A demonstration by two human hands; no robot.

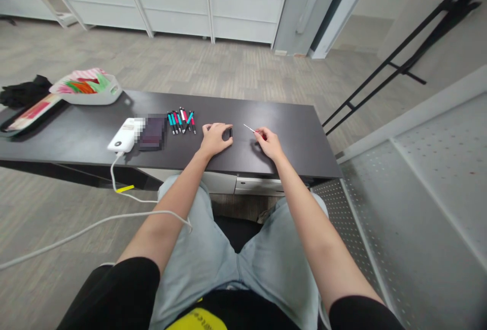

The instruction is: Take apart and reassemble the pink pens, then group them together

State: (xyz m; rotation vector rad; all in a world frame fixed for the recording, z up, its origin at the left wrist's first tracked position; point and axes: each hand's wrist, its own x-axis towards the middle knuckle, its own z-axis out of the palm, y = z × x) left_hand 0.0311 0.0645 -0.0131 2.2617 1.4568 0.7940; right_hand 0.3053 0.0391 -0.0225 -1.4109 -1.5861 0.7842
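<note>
My left hand (pixel 215 137) rests on the dark table (pixel 289 132) with fingers curled around a small black pen part (pixel 230 132). My right hand (pixel 267 142) lies to its right, pinching a thin white pen refill with a red end (pixel 251 129) that points up and left. Several pens with teal, red and black barrels (pixel 181 121) lie in a bunch just left of my left hand.
A white power bank (pixel 122 137) with a white cable (pixel 95 224) and a dark blurred object (pixel 152 133) lie left of the pens. A white basket with colourful contents (pixel 88 88) and a black bag (pixel 23 91) stand at the far left. A perforated metal panel (pixel 418 208) rises on the right.
</note>
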